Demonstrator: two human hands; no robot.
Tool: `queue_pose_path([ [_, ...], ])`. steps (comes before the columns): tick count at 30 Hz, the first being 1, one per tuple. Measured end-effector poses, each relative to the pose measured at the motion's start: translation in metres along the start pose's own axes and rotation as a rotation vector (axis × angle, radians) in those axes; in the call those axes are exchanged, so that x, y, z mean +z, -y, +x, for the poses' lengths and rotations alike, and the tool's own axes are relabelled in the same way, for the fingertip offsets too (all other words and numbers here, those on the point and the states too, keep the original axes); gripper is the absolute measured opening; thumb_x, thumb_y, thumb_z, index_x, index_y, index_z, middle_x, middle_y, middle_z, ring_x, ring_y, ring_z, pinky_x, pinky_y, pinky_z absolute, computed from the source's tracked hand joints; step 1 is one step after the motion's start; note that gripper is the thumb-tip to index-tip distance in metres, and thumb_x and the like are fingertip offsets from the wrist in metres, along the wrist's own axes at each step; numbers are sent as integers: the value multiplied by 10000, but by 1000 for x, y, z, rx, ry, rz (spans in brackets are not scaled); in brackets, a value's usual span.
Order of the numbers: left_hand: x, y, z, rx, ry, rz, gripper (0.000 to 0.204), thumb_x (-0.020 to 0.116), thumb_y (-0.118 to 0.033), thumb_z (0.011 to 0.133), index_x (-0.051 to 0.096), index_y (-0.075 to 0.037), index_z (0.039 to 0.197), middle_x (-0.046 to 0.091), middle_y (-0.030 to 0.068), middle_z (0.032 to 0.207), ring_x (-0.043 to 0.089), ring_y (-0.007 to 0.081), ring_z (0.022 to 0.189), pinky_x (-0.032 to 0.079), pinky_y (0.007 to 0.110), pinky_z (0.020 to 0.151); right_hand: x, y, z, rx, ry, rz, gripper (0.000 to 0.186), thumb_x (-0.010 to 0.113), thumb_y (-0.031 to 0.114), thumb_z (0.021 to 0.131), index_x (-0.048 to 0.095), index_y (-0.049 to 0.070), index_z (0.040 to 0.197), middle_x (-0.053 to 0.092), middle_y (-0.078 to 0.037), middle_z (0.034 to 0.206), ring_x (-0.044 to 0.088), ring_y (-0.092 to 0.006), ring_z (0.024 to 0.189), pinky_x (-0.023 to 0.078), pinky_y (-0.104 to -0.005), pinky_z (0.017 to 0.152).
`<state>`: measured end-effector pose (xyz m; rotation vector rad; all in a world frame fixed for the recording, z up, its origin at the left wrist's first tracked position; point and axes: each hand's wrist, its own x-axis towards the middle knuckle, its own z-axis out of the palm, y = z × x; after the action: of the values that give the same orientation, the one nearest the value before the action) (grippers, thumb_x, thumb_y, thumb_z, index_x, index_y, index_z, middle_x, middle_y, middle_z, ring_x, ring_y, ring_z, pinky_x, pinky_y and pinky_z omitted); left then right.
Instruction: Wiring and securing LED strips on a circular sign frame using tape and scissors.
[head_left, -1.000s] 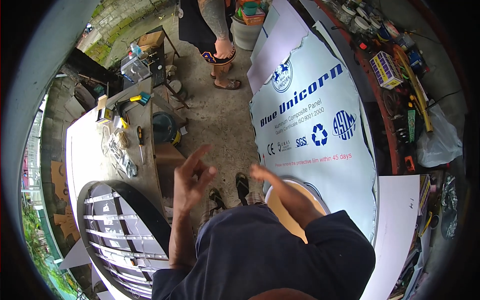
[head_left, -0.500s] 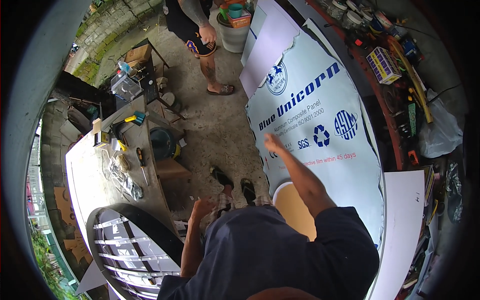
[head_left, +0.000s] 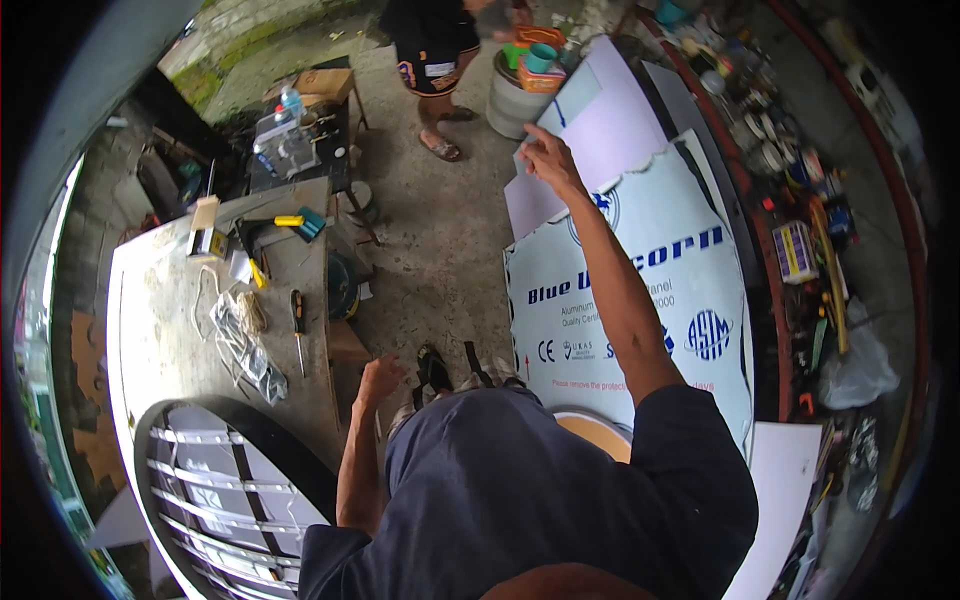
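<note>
Panel (head_left: 545, 374) lies face up right of centre, partly covered by the person's right forearm. Its printed film is on, presumably to guard the surface. Right hand (head_left: 548, 163) is raised at the inner edge of the lilac sheet (head_left: 625, 135), past the panel's upper end; forefinger extended toward the top of the frame, other fingers bent, nothing gripped. The pose reads as pointing. Contact with the sheet cannot be confirmed. Left hand (head_left: 382, 379) is held left of centre, near the bench (head_left: 165, 330), fingers loosely curled and parted, also without a load; it appears to be at rest. Tan disc (head_left: 598, 432) shows at the panel's lower end, partly hidden by the shirt (head_left: 520, 480). Screwdriver (head_left: 298, 312) and cord (head_left: 250, 313) lie loose on the bench, probably set there for easy reach. Black ring (head_left: 290, 457) occupies the lower left, its strips (head_left: 200, 437) exposed, a placing that would leave them accessible. Co-worker (head_left: 425, 45) stands at upper centre, near the bin (head_left: 512, 100)
</note>
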<state>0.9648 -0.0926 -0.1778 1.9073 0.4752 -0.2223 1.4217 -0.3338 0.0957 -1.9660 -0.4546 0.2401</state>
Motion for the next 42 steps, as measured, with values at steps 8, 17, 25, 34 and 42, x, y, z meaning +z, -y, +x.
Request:
queue_pose_path([
  [8,-2,-10,-38,-71,-136,357,410,714,-315,853,697,-44,1161,741,164,875,732,284,842,559,421,761,120,-139,-55,375,731,-225,414,602,128,923,583,13,1321,698,-66,864,645,-143,598,482,-292,474],
  [17,33,-58,-98,-449,-567,-341,421,664,-250,918,639,40,1222,737,175,975,714,205,773,548,354,719,147,-272,-159,674,1106,-453,367,594,151,933,640,-4,1262,708,-106,908,666,-185,678,516,-313,516],
  [25,69,-123,-132,-573,-969,-512,392,645,-217,937,640,21,1248,741,148,982,698,176,757,550,326,727,111,-296,-155,731,1195,-563,289,570,134,933,679,-2,1163,694,-108,902,641,-192,680,517,-342,535],
  [34,57,-125,-158,-591,-1084,-455,310,677,-271,937,735,29,990,663,56,729,569,100,691,465,295,646,150,-279,-117,665,1028,-491,273,553,139,953,660,-1,1162,662,-105,815,598,-180,588,481,-311,470],
  [42,24,-82,-175,-463,-825,-423,315,678,-286,944,724,23,989,610,7,709,502,65,649,401,265,577,194,-208,-179,569,953,-314,356,596,170,896,658,10,1209,717,-87,880,686,-169,672,529,-305,508],
])
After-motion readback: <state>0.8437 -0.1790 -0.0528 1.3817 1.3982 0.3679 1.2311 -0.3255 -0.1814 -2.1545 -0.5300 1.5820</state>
